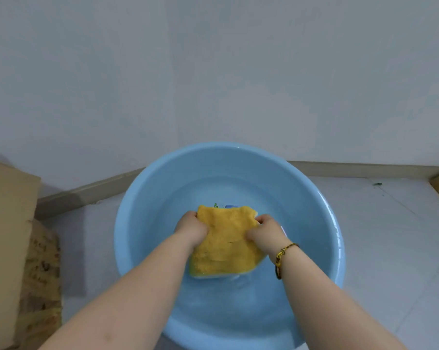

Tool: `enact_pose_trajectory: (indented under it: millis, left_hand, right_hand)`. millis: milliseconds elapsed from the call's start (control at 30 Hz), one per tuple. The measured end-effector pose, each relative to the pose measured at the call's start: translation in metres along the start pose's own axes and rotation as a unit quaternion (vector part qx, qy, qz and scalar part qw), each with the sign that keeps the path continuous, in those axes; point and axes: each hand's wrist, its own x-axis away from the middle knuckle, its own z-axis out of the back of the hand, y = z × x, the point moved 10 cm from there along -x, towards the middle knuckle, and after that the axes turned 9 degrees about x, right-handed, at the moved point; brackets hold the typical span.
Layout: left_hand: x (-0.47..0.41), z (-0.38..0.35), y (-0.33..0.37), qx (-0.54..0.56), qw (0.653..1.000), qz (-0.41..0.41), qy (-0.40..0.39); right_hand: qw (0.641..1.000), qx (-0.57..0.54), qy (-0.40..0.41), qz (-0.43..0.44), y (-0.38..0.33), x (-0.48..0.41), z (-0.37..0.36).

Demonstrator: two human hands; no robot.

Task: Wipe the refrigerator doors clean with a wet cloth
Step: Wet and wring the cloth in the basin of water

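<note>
Yellow cloth point(226, 238), seemingly tight in both hands point(191, 229) point(267, 232)

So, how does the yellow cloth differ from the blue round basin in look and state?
The yellow fluffy cloth is soft and roughly rectangular; the light blue round plastic basin is smooth and glossy. The left hand and the right hand grip the cloth by its side edges; the basin stands on the tiled floor. Shared: both touch the water, the cloth seemingly at its lower edge.
</note>
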Motion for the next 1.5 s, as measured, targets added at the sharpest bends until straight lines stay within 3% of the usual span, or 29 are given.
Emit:
enact_pose_trajectory:
  millis: [133, 267, 400, 467, 600, 733, 867, 1000, 1100, 1200, 1333, 1400, 1500]
  left_hand:
    - [-0.015, -0.001, -0.011, -0.172, 0.985, 0.009, 0.023]
    - [-0.021, -0.003, -0.025, -0.259, 0.966, 0.022, 0.019]
    - [-0.020, -0.008, -0.028, -0.218, 0.975, 0.036, -0.007]
    - [-0.017, -0.008, -0.023, -0.116, 0.992, 0.041, -0.018]
    - [0.001, -0.013, -0.002, 0.133, 0.987, 0.050, -0.068]
    - [0.028, -0.009, 0.033, 0.218, 0.967, 0.000, -0.135]
    - [0.048, -0.005, 0.055, 0.285, 0.944, -0.034, -0.165]
    - [0.065, -0.007, 0.065, 0.363, 0.906, -0.031, -0.216]
    - [0.062, 0.003, 0.060, 0.360, 0.914, -0.022, -0.186]
    - [0.053, 0.014, 0.048, 0.298, 0.946, -0.019, -0.125]
    - [0.060, 0.000, 0.049, 0.290, 0.946, -0.041, -0.140]
    - [0.063, -0.015, 0.054, 0.275, 0.946, -0.068, -0.158]
    - [0.056, -0.015, 0.055, 0.309, 0.940, -0.089, -0.111]
  right_hand:
    - [0.988, 0.151, -0.015, 0.005, 0.003, -0.013, -0.020]
    - [0.974, 0.225, -0.035, 0.001, 0.008, -0.017, -0.040]
    - [0.971, 0.232, -0.054, -0.012, 0.014, -0.020, -0.045]
    - [0.975, 0.213, -0.069, -0.010, 0.012, -0.017, -0.043]
    - [0.993, 0.082, -0.075, -0.033, 0.012, -0.011, -0.027]
    - [0.991, -0.055, -0.108, -0.060, 0.014, 0.000, -0.023]
    - [0.916, -0.342, -0.209, 0.018, -0.017, 0.016, -0.037]
    - [0.869, -0.406, -0.273, 0.073, -0.043, 0.037, -0.040]
    - [0.883, -0.423, -0.198, 0.054, -0.037, 0.035, -0.029]
    - [0.908, -0.411, -0.044, 0.066, -0.030, 0.031, -0.001]
    - [0.945, -0.248, 0.165, 0.134, -0.046, 0.054, 0.022]
    - [0.946, -0.149, 0.204, 0.202, -0.067, 0.070, 0.016]
    - [0.921, 0.004, 0.216, 0.323, -0.096, 0.090, -0.003]
